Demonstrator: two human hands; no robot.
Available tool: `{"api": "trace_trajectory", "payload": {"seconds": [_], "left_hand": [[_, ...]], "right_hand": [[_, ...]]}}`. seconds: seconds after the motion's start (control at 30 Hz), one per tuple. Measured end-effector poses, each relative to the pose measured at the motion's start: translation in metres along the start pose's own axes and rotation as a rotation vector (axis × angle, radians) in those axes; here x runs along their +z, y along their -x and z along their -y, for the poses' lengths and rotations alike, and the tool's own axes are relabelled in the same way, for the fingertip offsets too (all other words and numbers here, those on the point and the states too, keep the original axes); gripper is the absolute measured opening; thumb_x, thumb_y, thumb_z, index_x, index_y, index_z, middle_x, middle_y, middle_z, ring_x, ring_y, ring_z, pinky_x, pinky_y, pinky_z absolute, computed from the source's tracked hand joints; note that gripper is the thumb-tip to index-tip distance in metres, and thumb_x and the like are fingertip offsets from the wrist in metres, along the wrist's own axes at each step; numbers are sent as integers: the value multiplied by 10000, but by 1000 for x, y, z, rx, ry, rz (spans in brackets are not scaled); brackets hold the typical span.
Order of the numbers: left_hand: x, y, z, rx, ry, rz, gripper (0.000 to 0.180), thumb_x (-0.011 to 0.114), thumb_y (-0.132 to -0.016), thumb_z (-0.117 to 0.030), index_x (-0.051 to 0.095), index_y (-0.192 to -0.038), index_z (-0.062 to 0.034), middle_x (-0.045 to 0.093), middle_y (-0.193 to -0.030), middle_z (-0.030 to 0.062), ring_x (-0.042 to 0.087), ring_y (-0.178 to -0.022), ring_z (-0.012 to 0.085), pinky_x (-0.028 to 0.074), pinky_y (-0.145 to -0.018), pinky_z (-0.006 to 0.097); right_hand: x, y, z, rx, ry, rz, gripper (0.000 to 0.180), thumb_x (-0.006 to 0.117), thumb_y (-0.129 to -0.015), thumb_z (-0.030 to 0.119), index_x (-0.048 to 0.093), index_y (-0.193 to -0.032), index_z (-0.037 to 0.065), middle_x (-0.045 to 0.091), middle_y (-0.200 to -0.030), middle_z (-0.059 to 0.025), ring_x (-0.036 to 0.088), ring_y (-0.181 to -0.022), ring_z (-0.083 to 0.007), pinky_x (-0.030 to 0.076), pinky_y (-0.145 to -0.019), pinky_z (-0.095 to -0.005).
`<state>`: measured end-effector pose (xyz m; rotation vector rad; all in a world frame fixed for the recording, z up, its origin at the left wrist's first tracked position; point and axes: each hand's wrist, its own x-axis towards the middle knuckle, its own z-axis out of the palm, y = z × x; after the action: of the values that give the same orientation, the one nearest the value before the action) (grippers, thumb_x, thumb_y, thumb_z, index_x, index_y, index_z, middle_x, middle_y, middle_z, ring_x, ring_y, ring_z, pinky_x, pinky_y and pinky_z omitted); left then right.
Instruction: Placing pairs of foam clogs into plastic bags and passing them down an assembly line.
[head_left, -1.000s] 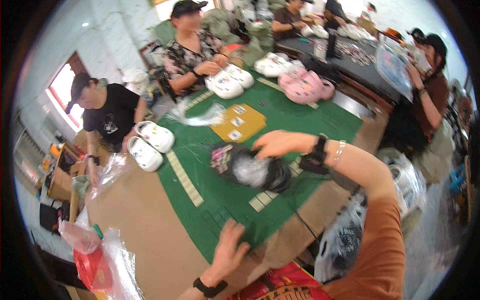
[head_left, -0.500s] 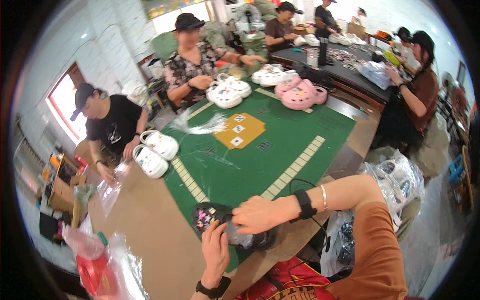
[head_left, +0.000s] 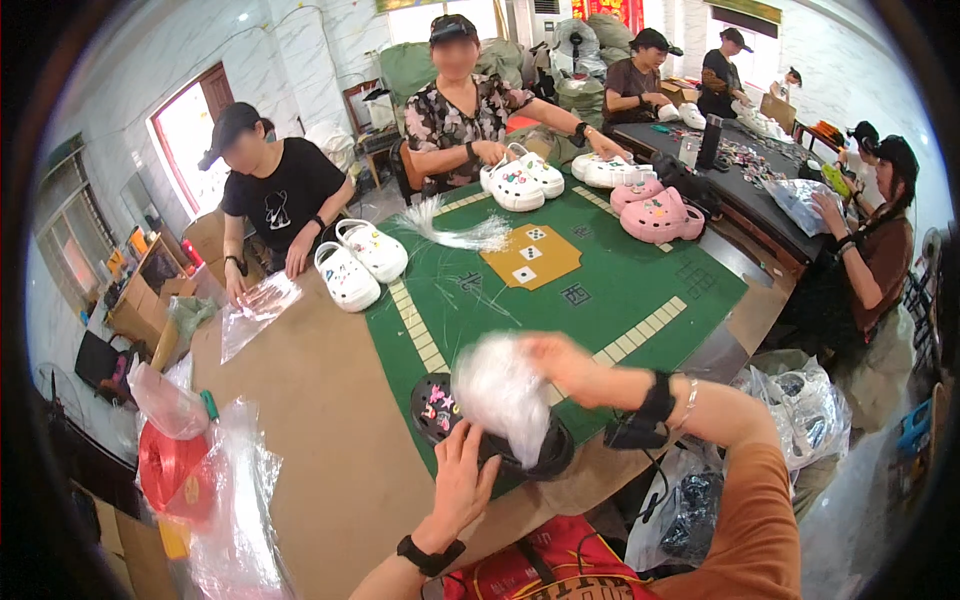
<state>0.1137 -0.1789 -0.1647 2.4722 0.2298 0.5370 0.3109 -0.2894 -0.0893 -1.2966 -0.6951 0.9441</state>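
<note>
A pair of black clogs (head_left: 437, 405) with coloured charms lies at the near edge of the green mat (head_left: 600, 290). My left hand (head_left: 463, 482) rests on the near side of the clogs, fingers spread over them. My right hand (head_left: 548, 357) is blurred and holds a clear plastic bag (head_left: 500, 392) that hangs over the clogs. The bag hides most of the right clog.
Other people sit around the table with white clogs (head_left: 360, 262), more white clogs (head_left: 522, 178) and pink clogs (head_left: 655, 208). Clear bags (head_left: 255, 308) and a red roll (head_left: 165, 465) lie at the left. A bag of black clogs (head_left: 800, 405) stands at my right.
The black clogs came from the middle of the mat to its near edge. My left hand settled on them. My right hand now lifts a clear bag over them.
</note>
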Motion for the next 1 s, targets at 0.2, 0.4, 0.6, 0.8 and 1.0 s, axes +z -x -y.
{"api": "trace_trajectory", "payload": {"seconds": [0.2, 0.4, 0.6, 0.8, 1.0], "left_hand": [[-5, -14, -16, 191, -113, 111, 473, 640, -765, -199, 508, -1214, -131, 249, -1353, 299, 354, -1108, 456, 323, -964, 484], [-30, -21, -42, 72, 655, -54, 1100, 821, -606, -252, 84, -1416, -155, 15, -1462, 180, 297, -1256, 352, 369, -956, 449], [-42, -8, -15, 8, 531, -379, 497, 668, -646, -29, 502, -1112, -76, 398, -1261, 220, 386, -1203, 337, 350, -962, 400], [-59, 14, 39, -30, 363, -435, 449, 575, -644, 34, 508, -1080, -55, 457, -1181, 186, 444, -1133, 308, 352, -953, 373], [-43, 33, 71, -232, 419, -276, 485, 559, -608, 30, 500, -1085, -35, 461, -1176, 168, 434, -1143, 317, 345, -959, 374]], "right_hand": [[-55, 23, 73, -422, -228, 2, 292, 496, -904, 212, 529, -1115, 13, 602, -1030, -58, 587, -893, -134, 484, -808, -298], [-6, 35, 28, -282, 463, 43, 298, 579, -851, 162, 548, -1109, 17, 567, -1085, -58, 539, -944, -141, 449, -815, -297], [5, 28, 12, -28, 332, 211, 485, 434, -908, 425, 466, -1204, 42, 558, -1111, -114, 528, -1041, -227, 417, -874, -317], [-19, 12, -48, 67, 1218, 117, 506, 557, -736, 311, 524, -1176, 63, 572, -1067, -219, 614, -879, -316, 501, -723, -362], [-27, -7, -34, 244, 1268, 201, 431, 472, -681, 97, 589, -1092, 38, 632, -914, -207, 642, -764, -327, 541, -654, -393]]}}
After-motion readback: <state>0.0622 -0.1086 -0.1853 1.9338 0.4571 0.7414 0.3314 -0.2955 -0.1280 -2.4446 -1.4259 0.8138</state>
